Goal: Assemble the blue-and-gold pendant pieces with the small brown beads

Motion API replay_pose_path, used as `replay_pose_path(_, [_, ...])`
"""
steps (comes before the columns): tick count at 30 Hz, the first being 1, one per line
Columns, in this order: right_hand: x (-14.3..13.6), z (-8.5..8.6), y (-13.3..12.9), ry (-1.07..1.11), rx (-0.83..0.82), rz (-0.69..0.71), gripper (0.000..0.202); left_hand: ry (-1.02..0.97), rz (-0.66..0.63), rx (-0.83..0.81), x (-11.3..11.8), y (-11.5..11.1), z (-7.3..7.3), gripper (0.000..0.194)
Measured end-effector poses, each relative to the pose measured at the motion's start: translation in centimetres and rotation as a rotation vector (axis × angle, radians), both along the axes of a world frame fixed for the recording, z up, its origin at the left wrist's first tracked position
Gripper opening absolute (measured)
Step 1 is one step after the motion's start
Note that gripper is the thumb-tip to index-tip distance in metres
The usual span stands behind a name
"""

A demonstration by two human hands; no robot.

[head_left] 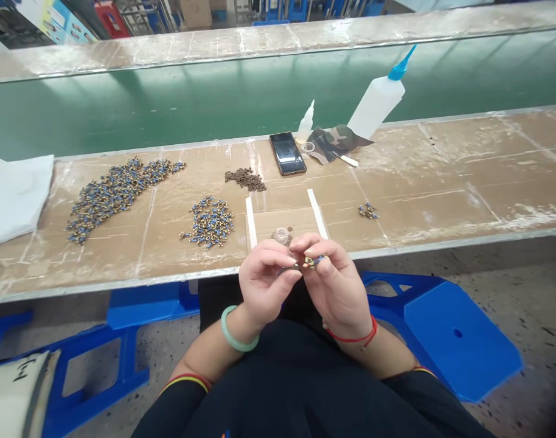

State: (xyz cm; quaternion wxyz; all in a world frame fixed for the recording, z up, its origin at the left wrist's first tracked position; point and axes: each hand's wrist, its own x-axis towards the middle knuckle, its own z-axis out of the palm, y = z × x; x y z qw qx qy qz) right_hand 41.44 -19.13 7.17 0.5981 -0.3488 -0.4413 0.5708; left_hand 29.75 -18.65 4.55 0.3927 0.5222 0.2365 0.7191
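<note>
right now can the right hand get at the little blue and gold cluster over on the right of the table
Probably yes: only bare tabletop seems to lie between the right hand and the small cluster, though its fingers already hold blue-and-gold parts, which may hinder grasping.

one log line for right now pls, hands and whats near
right hand: blue-gold piece | left hand: pinched close beside | ahead: round clear item, brown bits

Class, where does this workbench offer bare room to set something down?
Widest: the workbench right of the small blue-and-gold cluster. Narrower: between the large pile and middle pile. Crowded: phone, dropper bottle, camouflage cloth and squeeze bottle, bunched together.
</note>
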Motion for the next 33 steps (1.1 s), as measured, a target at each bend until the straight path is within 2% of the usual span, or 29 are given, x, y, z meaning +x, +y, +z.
replay_pose_path(6, [-1.3, 1.0, -1.1, 0.079, 0.085, -0.032, 0.020, -0.025, 0.013, -0.008, -0.6, -0.5, 0.0, 0.013])
replay_pose_path(12, [-2.0, 1.5, -1.5, 0.048, 0.056, -0.062, 0.025, 0.021, 0.044, -0.001, -1.1, -0.5, 1.0, 0.019])
replay_pose_path(20, [-1.8, 1.5, -1.7, 0.032, 0.088, -0.050, 0.020, 0.089, 0.102, 0.028, -1.4, -0.5, 0.0, 0.023])
replay_pose_path(25, [-1.8, 1.5, -1.8, 0.058, 0.124, -0.029, 0.011, 0.091, 0.094, 0.059, -1.4, -0.5, 0.1, 0.019])
replay_pose_path(30, [-1.9, 1.6, -1.8, 0.034, 0.127, -0.049, 0.016, 0.103, 0.109, 0.061, -1.3, -0.5, 0.3, 0.021])
replay_pose_path(33, [-1.8, 1.5, -1.7, 0.057, 0.132, -0.036, 0.012, 0.110, 0.124, 0.069, -1.3, -0.5, 0.3, 0.021])
